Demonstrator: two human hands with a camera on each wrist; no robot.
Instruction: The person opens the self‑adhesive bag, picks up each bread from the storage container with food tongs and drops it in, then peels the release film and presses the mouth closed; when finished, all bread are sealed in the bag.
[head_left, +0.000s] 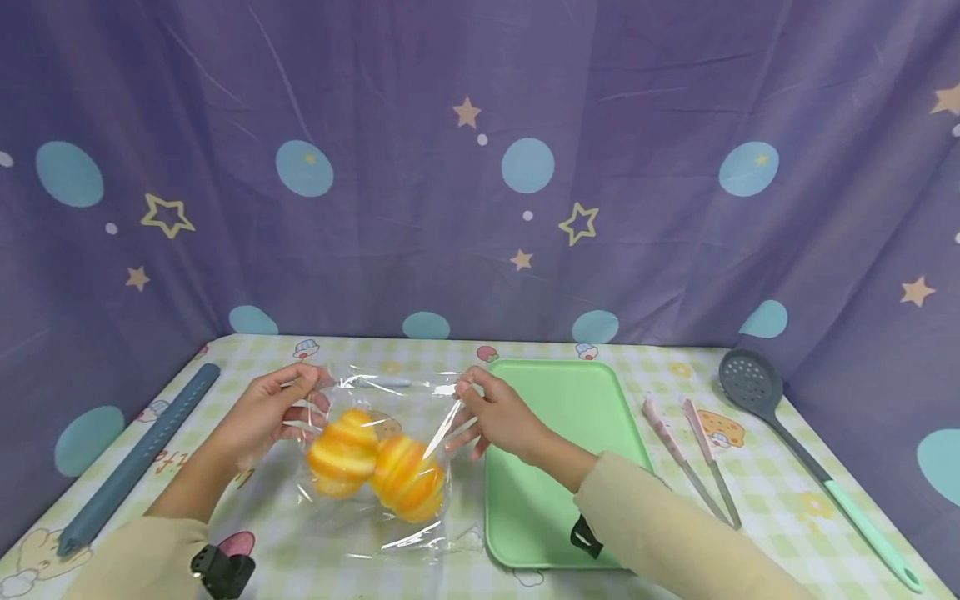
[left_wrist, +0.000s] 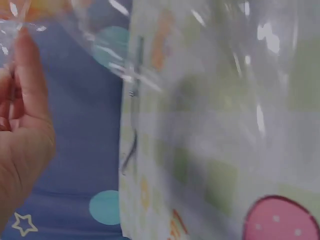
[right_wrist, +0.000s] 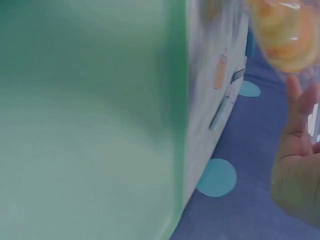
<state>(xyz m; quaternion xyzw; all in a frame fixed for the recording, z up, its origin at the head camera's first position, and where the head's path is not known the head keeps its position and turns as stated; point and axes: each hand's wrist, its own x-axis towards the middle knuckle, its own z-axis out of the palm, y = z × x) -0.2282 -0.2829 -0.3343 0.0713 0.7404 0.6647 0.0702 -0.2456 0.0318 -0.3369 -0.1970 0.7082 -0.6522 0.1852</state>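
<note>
A clear plastic bag (head_left: pixel 375 533) hangs between the two hands, holding two orange-and-yellow croissant-shaped breads, the left bread (head_left: pixel 343 454) and the right bread (head_left: pixel 408 479), side by side. My left hand (head_left: pixel 273 412) pinches the bag's upper left corner. At its upper right corner, my right hand (head_left: pixel 502 417) pinches the edge between thumb and forefinger, its other fingers spread behind the film. In the left wrist view, the left hand (left_wrist: pixel 27 110) has its fingers up against the shiny film. The right wrist view has the right hand (right_wrist: pixel 300 145) just below a bread.
Right of the bag lies a light green tray (head_left: pixel 570 400), under the right forearm. Farther right are pink-tipped tongs (head_left: pixel 693 467) and a slotted skimmer (head_left: pixel 780 425). A long blue-grey bar (head_left: pixel 138 462) lies at the left. Behind the bag is a fork (right_wrist: pixel 227 100). A purple curtain (head_left: pixel 405 250) encloses the table.
</note>
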